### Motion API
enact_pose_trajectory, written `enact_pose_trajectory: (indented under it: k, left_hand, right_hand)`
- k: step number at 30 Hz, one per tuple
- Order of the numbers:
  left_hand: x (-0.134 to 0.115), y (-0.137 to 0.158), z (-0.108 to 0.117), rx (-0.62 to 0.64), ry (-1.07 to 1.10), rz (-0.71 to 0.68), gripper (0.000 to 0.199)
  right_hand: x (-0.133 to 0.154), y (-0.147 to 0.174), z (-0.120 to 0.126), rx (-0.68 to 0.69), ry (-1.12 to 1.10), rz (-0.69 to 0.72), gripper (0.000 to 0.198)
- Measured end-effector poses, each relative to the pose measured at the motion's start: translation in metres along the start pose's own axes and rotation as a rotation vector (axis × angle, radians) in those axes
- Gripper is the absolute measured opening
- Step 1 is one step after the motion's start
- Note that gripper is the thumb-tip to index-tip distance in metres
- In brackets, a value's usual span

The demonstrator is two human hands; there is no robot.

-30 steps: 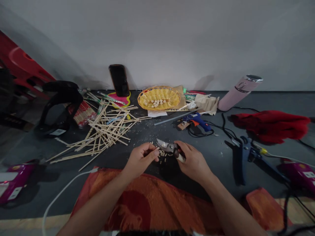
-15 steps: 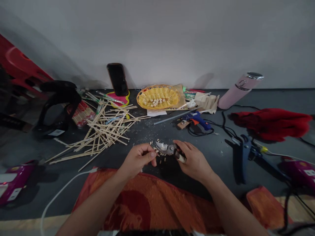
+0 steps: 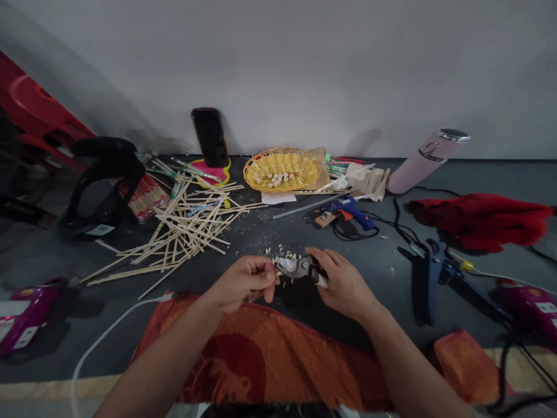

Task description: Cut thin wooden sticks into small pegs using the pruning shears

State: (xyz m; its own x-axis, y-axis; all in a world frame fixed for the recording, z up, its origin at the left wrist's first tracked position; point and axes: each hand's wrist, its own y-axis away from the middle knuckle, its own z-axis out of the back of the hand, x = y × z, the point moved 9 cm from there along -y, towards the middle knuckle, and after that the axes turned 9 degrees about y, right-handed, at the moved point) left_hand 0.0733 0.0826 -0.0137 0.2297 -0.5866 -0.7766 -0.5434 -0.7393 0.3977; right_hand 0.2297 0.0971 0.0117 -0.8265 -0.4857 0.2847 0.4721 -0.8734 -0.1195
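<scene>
My right hand (image 3: 343, 284) is wrapped round the handles of pruning shears (image 3: 300, 267), their metal blades pointing left. Close to the blade tips, my left hand (image 3: 250, 281) is closed in a pinch on a short wooden stick, mostly hidden by the fingers. Small cut wooden pieces (image 3: 290, 254) are scattered on the dark table just behind the blades. Farther back, a yellow woven basket (image 3: 256, 177) holds several small pale pieces. A loose pile of wooden sticks (image 3: 187, 229) spreads to the left of my hands.
A blue glue gun (image 3: 354, 215) with its cord lies behind my right hand. Blue-handled pliers (image 3: 430, 281) and a red cloth (image 3: 483, 220) are on the right. A pink flask (image 3: 418, 165) and a phone (image 3: 209, 136) stand by the wall. An orange cloth (image 3: 282, 360) covers the front.
My left hand has moved slightly, and its fingertips are now at the blade tips. The shears stay in my right hand, almost in the same place.
</scene>
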Motion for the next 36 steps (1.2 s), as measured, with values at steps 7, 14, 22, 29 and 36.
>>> enact_pose_trajectory:
  k: [7,14,22,29,36]
  left_hand:
    - [0.004,0.003,-0.002,0.04,0.057,0.088,0.026]
    - [-0.01,0.0,0.003,-0.051,-0.011,-0.099,0.028]
    - [-0.024,0.002,0.013,-0.25,-0.35,-0.318,0.026]
    - [-0.002,-0.001,0.005,-0.042,-0.084,-0.038,0.031]
    - [-0.002,0.001,0.003,-0.006,0.014,0.008,0.031]
  right_hand:
    - [0.006,0.002,0.001,0.0,-0.048,0.016,0.055]
    - [0.0,0.004,0.001,-0.049,-0.042,-0.085,0.043]
    - [-0.007,0.002,0.001,-0.057,-0.022,-0.101,0.05]
    - [-0.002,0.001,0.003,-0.021,-0.052,0.013,0.058]
    - [0.0,0.003,0.0,-0.027,-0.051,-0.023,0.053]
